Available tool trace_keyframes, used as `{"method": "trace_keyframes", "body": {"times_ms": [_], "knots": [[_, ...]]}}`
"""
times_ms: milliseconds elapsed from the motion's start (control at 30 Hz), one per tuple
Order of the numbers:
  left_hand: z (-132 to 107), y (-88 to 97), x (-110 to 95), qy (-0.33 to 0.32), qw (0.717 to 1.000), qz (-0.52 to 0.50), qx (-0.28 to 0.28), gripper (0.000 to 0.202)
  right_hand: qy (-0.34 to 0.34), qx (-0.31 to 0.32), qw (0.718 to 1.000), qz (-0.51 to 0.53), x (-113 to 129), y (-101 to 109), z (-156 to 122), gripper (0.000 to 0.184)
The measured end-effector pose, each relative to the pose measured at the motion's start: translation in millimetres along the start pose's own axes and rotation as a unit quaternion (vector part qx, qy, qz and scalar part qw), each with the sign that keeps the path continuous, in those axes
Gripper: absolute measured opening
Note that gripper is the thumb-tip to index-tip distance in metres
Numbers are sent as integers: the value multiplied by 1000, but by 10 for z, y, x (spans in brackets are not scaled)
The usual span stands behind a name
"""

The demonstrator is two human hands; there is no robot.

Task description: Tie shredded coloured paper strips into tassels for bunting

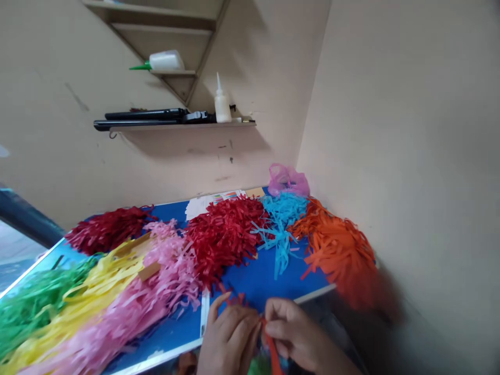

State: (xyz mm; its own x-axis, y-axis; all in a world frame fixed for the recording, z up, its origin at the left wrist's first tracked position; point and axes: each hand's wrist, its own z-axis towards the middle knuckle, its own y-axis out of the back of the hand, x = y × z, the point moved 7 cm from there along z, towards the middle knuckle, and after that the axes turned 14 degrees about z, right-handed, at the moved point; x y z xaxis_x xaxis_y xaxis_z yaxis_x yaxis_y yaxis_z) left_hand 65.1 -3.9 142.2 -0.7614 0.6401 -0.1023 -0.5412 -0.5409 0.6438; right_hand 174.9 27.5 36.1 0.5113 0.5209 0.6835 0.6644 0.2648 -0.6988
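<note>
My left hand (228, 336) and my right hand (289, 330) meet at the front edge of the blue table. An orange paper strip (272, 351) is pinched between the fingers of my right hand and hangs downward. The curled fingers of my left hand close on the same strip at its upper end; they partly hide it. Just beyond my left hand a small tuft of red strips (238, 299) shows. Below the hands, something green (260, 364) is blurred and mostly covered.
Heaps of shredded strips cover much of the blue table (250, 278): green (42, 291), yellow (97, 291), pink (156, 291), red (228, 234), light blue (285, 211) and orange (339, 250). A pink plastic bag (289, 179) sits in the corner. Glue bottles (222, 107) stand on wall shelves.
</note>
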Motion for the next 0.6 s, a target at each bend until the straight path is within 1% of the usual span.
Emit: {"method": "trace_keyframes", "body": {"times_ms": [67, 133, 200, 300, 367, 400, 433, 467, 500, 533, 567, 600], "knots": [[-10, -30, -25, -17, 1000, 10, 9, 17, 14, -15, 1000, 22, 56, 2, -22, 39], [-35, -52, -26, -16, 1000, 13, 13, 17, 35, -31, 999, 24, 121, 5, -22, 37], [-71, -79, -8, -1, 1000, 1, 21, 16, 55, -36, 998, 16, 150, -2, -10, 37], [-139, -124, 39, 33, 998, -35, 32, 17, 75, -32, 997, 4, 90, -16, 6, 37], [-198, -151, 100, 76, 994, -70, 38, 18, 91, -32, 995, -7, 43, -9, 11, 36], [-236, -173, 144, 109, 988, -95, 48, 16, 97, -28, 995, -26, 44, -1, 20, 35], [-284, -203, 204, 156, 978, -123, 64, 12, 105, -25, 992, -69, 80, 22, 39, 33], [-347, -231, 283, 221, 960, -151, 77, 9, 117, -39, 980, -153, 166, 80, 68, 30], [-427, -252, 373, 300, 933, -180, 79, 9, 134, -75, 952, -265, 310, 181, 107, 26], [-520, -267, 459, 385, 895, -217, 70, 14, 152, -125, 903, -383, 507, 309, 156, 25], [-617, -295, 519, 464, 843, -265, 56, 22, 167, -201, 816, -515, 753, 466, 201, 26], [-699, -341, 542, 529, 784, -322, 42, 29, 174, -266, 760, -567, 988, 636, 255, 27]]}}
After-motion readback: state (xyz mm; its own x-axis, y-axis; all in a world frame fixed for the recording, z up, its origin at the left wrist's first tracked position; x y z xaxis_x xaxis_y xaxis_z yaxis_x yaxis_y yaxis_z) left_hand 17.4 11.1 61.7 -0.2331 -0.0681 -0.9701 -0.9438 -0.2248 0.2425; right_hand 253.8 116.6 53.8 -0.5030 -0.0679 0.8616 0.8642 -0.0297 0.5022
